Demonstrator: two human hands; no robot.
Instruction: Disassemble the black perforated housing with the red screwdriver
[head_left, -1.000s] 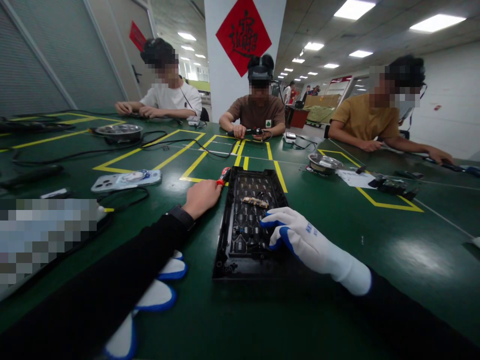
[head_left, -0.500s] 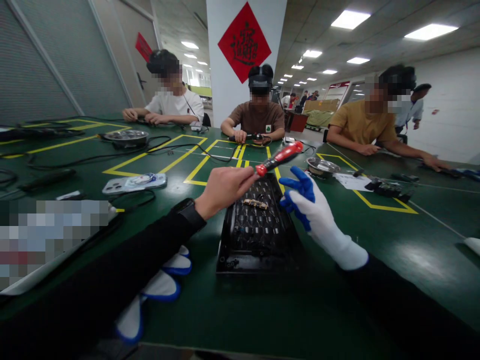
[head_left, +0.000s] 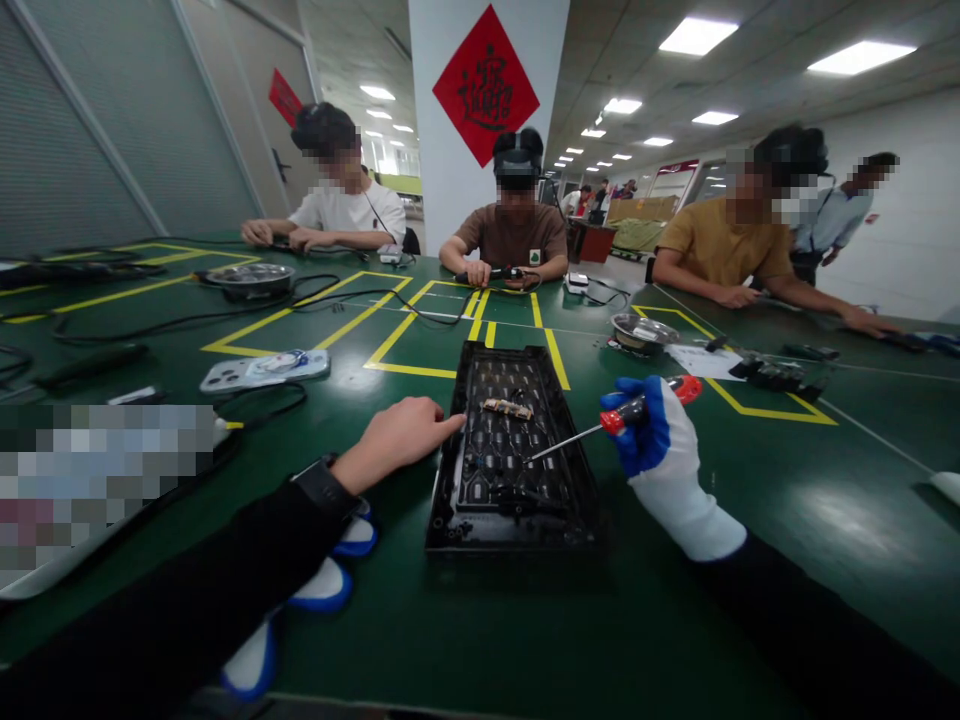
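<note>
A black plastic casing lies on the green table in front of me, its inside facing up with a honeycomb pattern. A small circuit board with thin wires sits inside it. My right hand, in a white glove with blue fingers, grips a red and black screwdriver. Its metal shaft points left and down over the casing. My bare left hand is at the casing's left edge, one finger stretched to the rim and the others partly hidden. Under my left forearm lies a white and blue glove.
A phone and a pixelated flat object lie at left. Metal bowls stand farther back, beside a white paper and dark parts at right. Cables cross the left side. Three people sit across the table.
My left hand lifted the screwdriver from beside the casing and passed it to my gloved right hand. The left hand then came back to the casing's left edge. A person walks past behind at right.
</note>
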